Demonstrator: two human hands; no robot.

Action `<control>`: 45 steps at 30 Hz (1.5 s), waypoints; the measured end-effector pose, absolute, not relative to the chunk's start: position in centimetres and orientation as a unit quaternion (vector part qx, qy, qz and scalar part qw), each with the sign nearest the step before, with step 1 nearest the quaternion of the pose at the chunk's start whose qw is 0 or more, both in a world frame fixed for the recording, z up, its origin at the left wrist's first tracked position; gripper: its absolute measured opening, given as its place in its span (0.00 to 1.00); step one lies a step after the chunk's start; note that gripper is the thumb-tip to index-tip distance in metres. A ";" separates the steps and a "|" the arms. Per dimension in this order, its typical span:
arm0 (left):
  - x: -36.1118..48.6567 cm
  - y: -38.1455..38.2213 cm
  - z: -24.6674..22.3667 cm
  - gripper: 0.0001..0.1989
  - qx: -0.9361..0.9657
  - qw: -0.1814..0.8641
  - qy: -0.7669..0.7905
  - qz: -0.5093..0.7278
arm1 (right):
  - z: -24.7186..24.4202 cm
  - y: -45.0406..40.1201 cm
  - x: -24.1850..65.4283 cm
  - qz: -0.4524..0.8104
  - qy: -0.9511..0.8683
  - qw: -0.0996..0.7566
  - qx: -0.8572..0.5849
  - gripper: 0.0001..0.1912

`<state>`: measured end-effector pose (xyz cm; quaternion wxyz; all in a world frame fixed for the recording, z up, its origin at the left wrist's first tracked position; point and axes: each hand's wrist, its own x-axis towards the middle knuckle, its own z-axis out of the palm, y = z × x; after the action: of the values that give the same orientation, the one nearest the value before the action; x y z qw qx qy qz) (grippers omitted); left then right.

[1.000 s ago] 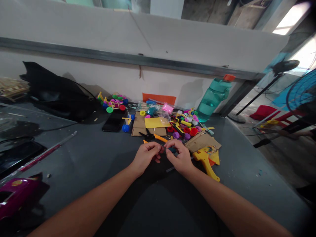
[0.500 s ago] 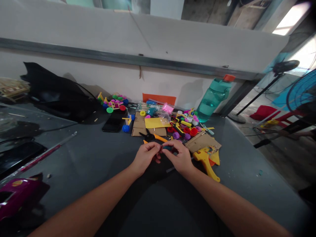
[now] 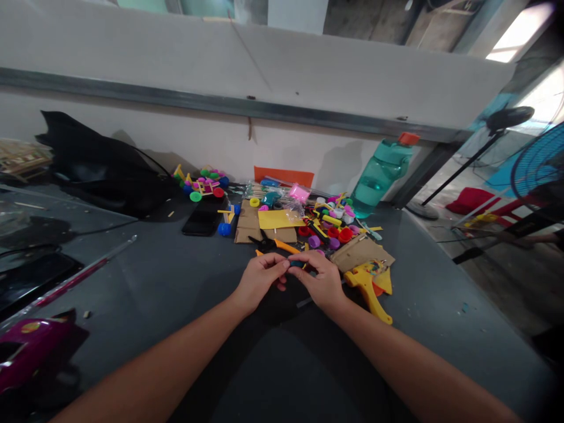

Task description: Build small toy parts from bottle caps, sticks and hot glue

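Note:
My left hand (image 3: 259,281) and my right hand (image 3: 319,281) meet above the dark grey tabletop (image 3: 176,276). Between their fingertips is a small dark teal plastic piece (image 3: 296,264), mostly hidden by my fingers. Just beyond my hands lie black-and-orange handled pliers (image 3: 272,244) on a cardboard sheet (image 3: 247,226). A loose heap of coloured plastic caps and sticks (image 3: 328,226) is spread past my right hand, and a yellow plastic scraper (image 3: 366,291) lies to its right.
A black phone (image 3: 203,218), a small toy built from coloured wheels and sticks (image 3: 198,185), and a teal water bottle (image 3: 379,175) stand along the back wall. A black bag (image 3: 101,167) sits far left, with a magenta toy car shell (image 3: 30,346) near the front left.
The teal piece has shifted slightly left, toward my left hand, and my hands have drawn a little closer together. The items on the table have not moved.

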<state>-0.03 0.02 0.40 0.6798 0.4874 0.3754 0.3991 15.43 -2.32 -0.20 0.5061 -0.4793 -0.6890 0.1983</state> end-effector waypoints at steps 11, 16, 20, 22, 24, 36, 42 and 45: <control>-0.1 0.2 0.1 0.11 0.463 0.691 0.369 0.414 | -0.1 -2.4 15.2 0.207 -0.674 0.506 -0.498 0.10; -0.1 0.2 0.1 0.12 0.456 0.698 0.355 0.422 | 0.0 -2.4 15.2 0.204 -0.678 0.503 -0.495 0.08; -0.1 0.2 0.0 0.12 0.467 0.688 0.370 0.413 | 0.0 -2.4 15.2 0.202 -0.686 0.498 -0.490 0.07; -0.1 0.2 0.0 0.12 0.472 0.684 0.375 0.412 | 0.0 -2.4 15.2 0.201 -0.686 0.499 -0.489 0.07; -0.1 0.2 0.0 0.13 0.472 0.683 0.374 0.413 | 0.0 -2.3 15.3 0.197 -0.685 0.503 -0.488 0.07; -0.1 0.2 0.2 0.13 0.453 0.694 0.374 0.416 | -0.1 -2.4 15.2 0.206 -0.673 0.504 -0.500 0.13; -0.1 0.2 0.2 0.14 0.450 0.697 0.364 0.423 | -0.1 -2.4 15.2 0.200 -0.677 0.502 -0.500 0.08; -0.1 0.2 0.2 0.13 0.456 0.696 0.371 0.412 | -0.2 -2.3 15.3 0.201 -0.679 0.502 -0.497 0.08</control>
<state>-0.09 0.23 0.25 0.6962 0.4560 0.3708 0.4121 15.27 -2.34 -0.19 0.5017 -0.4974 -0.6786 0.2009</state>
